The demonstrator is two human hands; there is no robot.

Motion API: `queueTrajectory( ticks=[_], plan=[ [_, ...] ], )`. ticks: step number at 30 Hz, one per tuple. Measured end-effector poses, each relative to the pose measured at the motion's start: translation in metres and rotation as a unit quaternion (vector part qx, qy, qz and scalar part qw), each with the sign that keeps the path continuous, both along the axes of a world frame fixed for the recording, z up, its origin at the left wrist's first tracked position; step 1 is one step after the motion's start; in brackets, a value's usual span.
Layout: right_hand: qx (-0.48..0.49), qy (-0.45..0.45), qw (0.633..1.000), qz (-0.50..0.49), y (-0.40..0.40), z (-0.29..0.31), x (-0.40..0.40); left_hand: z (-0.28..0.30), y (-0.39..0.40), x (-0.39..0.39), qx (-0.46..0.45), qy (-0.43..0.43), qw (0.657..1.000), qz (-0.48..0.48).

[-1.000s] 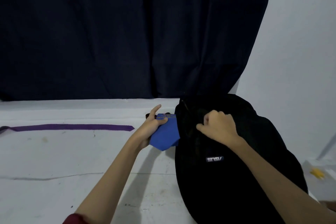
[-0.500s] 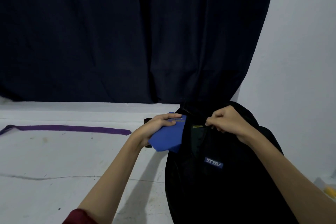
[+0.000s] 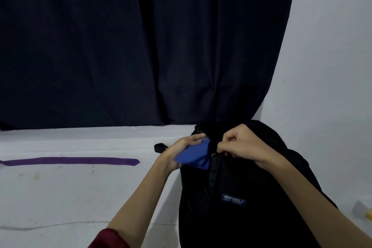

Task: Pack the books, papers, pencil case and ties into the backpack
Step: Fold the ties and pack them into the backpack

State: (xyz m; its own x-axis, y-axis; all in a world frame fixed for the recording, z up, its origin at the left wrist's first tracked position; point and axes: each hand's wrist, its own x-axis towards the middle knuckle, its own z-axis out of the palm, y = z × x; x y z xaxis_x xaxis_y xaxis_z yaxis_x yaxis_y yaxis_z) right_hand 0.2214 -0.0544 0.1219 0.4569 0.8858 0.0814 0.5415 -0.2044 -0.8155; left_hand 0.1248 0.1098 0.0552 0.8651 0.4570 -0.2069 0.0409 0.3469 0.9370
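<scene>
At the tabletop's right edge, the left hand [image 3: 182, 148] pinches a folded blue tie [image 3: 193, 156] halfway into the black backpack [image 3: 231, 217], whose mouth the right hand [image 3: 241, 147] grips open. Only a purple tie [image 3: 70, 161] waits, with plenty of bare room left.

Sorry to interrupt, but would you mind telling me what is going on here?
A person is packing a black backpack on a white surface. The left hand holds a folded blue item at the bag's opening, while the right hand pinches the opening's edge. A purple tie lies flat to the left, not yet packed.
</scene>
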Motion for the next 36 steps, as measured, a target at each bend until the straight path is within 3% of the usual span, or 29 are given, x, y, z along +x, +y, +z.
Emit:
queueTrajectory(
  ticks=[3, 9, 14, 16, 18, 21, 23, 27, 29, 32, 36],
  plan=[
    [-0.004, 0.006, 1.000, 0.013, 0.004, 0.001, -0.002, -0.008, 0.003, 0.021, -0.037, -0.007, 0.999, 0.031],
    [-0.010, -0.002, 1.000, 0.021, 0.003, -0.001, 0.002, -0.007, 0.007, 0.051, 0.091, 0.042, 0.984, 0.145],
    [-0.012, 0.009, 0.999, 0.029, 0.000, 0.001, 0.008, -0.003, 0.003, 0.039, -0.054, -0.075, 0.996, 0.015],
    [-0.016, 0.009, 0.999, 0.033, 0.001, 0.001, 0.009, -0.002, 0.005, 0.034, -0.054, -0.089, 0.994, -0.011],
    [-0.016, 0.003, 0.999, 0.034, 0.003, 0.000, 0.008, -0.004, 0.004, 0.041, 0.044, -0.032, 0.998, 0.034],
    [-0.017, -0.015, 0.999, 0.034, 0.008, -0.003, 0.005, -0.003, -0.009, 0.056, 0.186, 0.044, 0.969, 0.158],
    [-0.016, -0.033, 0.999, 0.032, 0.009, -0.003, 0.006, -0.005, -0.013, 0.059, 0.184, 0.041, 0.966, 0.175],
    [-0.024, -0.022, 0.999, 0.038, 0.005, 0.002, 0.011, -0.007, 0.001, 0.040, 0.059, -0.034, 0.997, 0.045],
    [-0.028, -0.011, 0.998, 0.046, 0.004, 0.003, 0.010, -0.011, 0.009, 0.032, 0.043, -0.046, 0.998, 0.004],
    [-0.028, -0.008, 0.998, 0.049, 0.006, 0.003, 0.006, -0.011, 0.006, 0.030, 0.103, -0.011, 0.994, 0.024],
    [-0.030, -0.017, 0.998, 0.044, 0.005, 0.003, 0.006, -0.012, -0.008, 0.049, 0.200, 0.032, 0.966, 0.163]
  ],
)
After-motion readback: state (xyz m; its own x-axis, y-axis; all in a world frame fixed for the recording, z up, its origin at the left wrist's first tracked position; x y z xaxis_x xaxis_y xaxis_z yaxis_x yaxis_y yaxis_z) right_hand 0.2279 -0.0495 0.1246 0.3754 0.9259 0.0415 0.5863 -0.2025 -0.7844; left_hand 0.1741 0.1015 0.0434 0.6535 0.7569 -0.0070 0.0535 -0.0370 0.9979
